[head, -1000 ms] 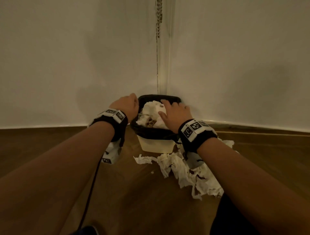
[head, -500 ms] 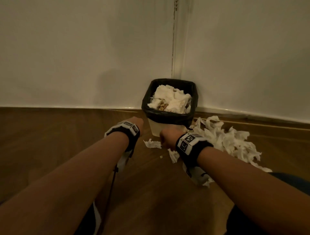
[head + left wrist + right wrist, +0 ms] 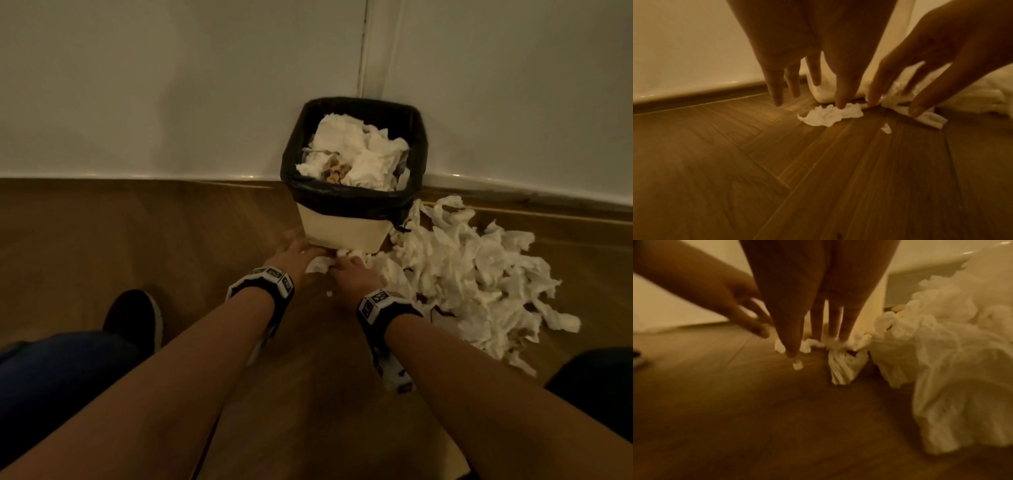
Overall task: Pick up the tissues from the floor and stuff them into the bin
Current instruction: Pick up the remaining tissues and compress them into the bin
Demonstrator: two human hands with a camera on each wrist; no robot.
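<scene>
Both my hands are down at the foot of the bin (image 3: 342,229), fingers straight and spread. Left hand (image 3: 294,255) has a fingertip on a crumpled tissue scrap (image 3: 830,116) at the bin's front, pinning it, I judge, for a gather. Right hand (image 3: 352,275) presses a twisted tissue (image 3: 842,368), not yet closed on it. Main tissue heap (image 3: 479,274) lies right of the bin; the bin sits in the wall corner, already packed to the rim, so stuffing needs force

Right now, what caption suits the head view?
Both hands, left and right, reach for tissues beside a full bin.
</scene>
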